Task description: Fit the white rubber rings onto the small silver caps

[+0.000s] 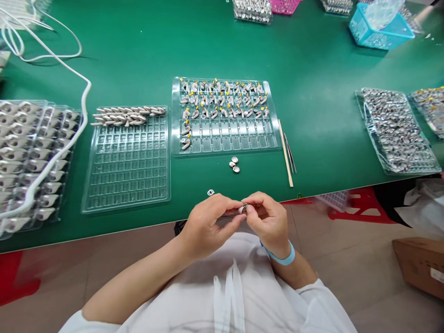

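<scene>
My left hand [210,224] and my right hand [270,222] meet just past the table's front edge. Between both sets of fingertips is a small rounded part [242,210], whitish with a dark side, like an earbud shell; the fingers cover much of it. A small ring-shaped piece [210,192] lies on the green table beyond my left hand. Further in are several small round caps [236,169] in a loose group. Behind these sits a clear tray [225,144], its back rows filled with small grey curved pieces bearing yellow tabs, with two more at the left.
Right of that tray lie a wooden stick [286,155] and tweezers [290,155]. Another clear tray [126,185] holds grey stems at its back. Stacked trays [34,159] stand at left under a white cable [85,97]. Filled trays [398,132] and a blue basket [378,37] are at right.
</scene>
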A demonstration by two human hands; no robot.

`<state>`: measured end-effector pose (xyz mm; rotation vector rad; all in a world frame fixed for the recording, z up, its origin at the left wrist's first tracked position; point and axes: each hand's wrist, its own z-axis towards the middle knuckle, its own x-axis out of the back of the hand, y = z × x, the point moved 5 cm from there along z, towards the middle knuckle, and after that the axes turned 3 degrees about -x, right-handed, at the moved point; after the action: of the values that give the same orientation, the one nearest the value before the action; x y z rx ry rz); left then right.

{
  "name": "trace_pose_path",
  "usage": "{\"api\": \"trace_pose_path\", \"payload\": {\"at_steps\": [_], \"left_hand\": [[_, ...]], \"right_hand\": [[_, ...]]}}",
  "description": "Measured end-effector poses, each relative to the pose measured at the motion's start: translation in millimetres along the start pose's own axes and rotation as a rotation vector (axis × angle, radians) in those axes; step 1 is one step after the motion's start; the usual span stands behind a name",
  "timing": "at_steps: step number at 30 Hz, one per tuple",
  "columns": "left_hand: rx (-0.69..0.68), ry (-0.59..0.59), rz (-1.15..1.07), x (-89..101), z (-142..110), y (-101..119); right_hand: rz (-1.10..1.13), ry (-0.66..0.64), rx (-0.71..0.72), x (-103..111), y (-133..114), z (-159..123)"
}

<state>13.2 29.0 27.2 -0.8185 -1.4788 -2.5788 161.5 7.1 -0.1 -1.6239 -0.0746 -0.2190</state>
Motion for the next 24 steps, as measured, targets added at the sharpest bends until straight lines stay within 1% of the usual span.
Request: {"api": "trace_pose_path", "payload": {"at_steps": [6,12,16,18,20,22,24], "left_hand": [[0.071,-0.023,-0.013,-1.8,-2,-3],[0.097,-0.034,-0.016,-2.5,-4,-4],[0.097,-0.045,-0.023,-3.6,-3,-4],[0.103,-0.035,-0.028,-2.3,-1,-4],[0.128,-0.023,-0.034,0.3,2,-6],[0.177,-0.027,-0.051,2.9,4,-9],[0.244,-0.049,-0.09,4.7,4,-13]], "right_hand": [[0.048,0.017,0.015,-2,3,0],[0.11,0.05,0.056,-3,5,0],[0.153,0.055,0.05,-3,5,1],[0.184,0.029,-0.001,-4,7,2],[0.227,-0.034,-0.1,-4,10,4],[0.279,-0.11,-0.202,-5,12,5],[0.315,-0.159,-0.262,-4,14,4]]}}
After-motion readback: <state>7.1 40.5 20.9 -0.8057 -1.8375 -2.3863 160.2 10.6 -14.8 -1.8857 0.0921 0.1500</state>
